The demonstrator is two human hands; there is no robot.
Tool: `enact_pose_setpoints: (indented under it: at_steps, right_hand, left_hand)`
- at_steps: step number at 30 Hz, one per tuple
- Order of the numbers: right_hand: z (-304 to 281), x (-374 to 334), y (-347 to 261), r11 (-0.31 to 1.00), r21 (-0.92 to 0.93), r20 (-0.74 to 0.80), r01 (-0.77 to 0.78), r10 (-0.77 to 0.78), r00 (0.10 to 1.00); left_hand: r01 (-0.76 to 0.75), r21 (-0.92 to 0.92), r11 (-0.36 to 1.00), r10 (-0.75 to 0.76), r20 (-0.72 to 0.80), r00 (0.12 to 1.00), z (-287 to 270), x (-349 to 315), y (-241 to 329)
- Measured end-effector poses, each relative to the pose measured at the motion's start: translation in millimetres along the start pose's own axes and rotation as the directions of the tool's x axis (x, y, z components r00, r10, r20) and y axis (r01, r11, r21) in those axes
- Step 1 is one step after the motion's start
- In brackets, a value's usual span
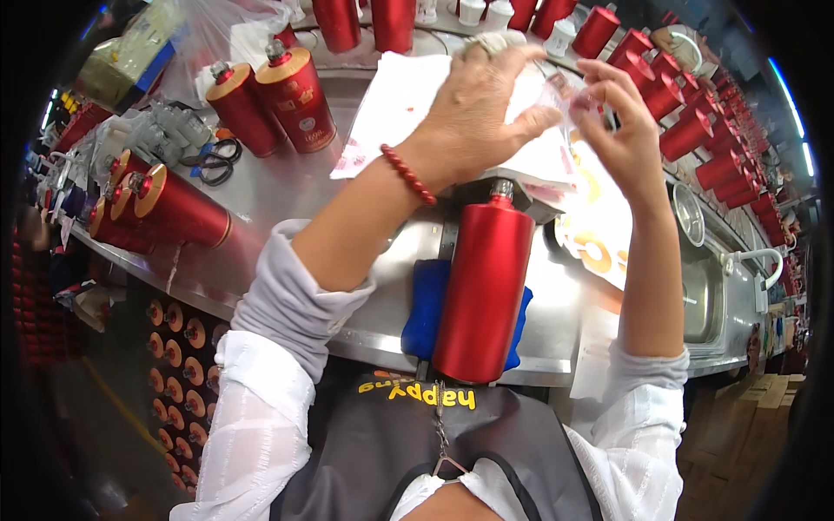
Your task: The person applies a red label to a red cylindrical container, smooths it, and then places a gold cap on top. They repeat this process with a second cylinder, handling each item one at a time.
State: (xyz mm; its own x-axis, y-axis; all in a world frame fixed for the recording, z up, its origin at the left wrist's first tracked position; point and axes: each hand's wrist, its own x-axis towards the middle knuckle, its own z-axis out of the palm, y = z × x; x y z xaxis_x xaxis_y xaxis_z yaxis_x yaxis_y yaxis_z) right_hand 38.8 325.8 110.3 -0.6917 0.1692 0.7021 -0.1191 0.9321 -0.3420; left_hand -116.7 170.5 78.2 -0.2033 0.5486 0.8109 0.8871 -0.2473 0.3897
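Observation:
My left hand [473, 108] reaches over white sheets [395, 104] with its fingers stretched and thumb apart. A crumpled pale cloth [495, 42] lies beside its fingertips. My right hand [627, 139] is raised opposite, fingers curled and thumb close to them. A small piece of clear film [560, 87] shows at its fingertips; its exact outline is blurred. Below my hands a glossy red bottle [486, 286] lies with its neck pointing away from me. Under it is a blue cloth [421, 304]. Neither hand touches the bottle.
Red bottles with gold shoulders [295, 100] stand at the left of the metal bench [261, 187], near black-handled scissors [217, 161]. Rows of red bottles [725, 161] line the right side. A sink [702, 300] with a white tap is at the right. Crated bottles [178, 382] stand lower left.

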Motion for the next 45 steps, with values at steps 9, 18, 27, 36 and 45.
enact_pose_setpoints:
  at_steps: [9, 18, 27, 36, 45]
  right_hand:
    - [-24, -41, -86, 0.945, 0.238, -0.02, -0.225, 0.237, 0.971]
    - [-31, -69, -114, 0.904, 0.372, 0.016, -0.212, 0.222, 0.975]
    - [-49, -80, -122, 0.914, 0.383, 0.027, -0.136, 0.136, 0.99]
    - [-64, -84, -149, 0.982, 0.19, -0.047, -0.018, 0.027, 0.999]
    - [-88, -97, -167, 0.994, 0.086, 0.031, -0.069, 0.067, 0.997]
  left_hand:
    - [0.192, -0.431, 0.882, -0.129, 0.171, 0.977, -28, -6, 69]
    - [0.291, -0.723, 0.627, -0.184, 0.226, 0.957, -28, -36, 101]
    - [0.24, -0.777, 0.582, -0.151, 0.187, 0.971, -26, -52, 122]
    - [0.359, -0.589, 0.724, -0.201, 0.318, 0.927, -56, -92, 147]
    - [0.206, 0.048, 0.977, -0.206, 0.434, 0.877, -47, -224, 112]
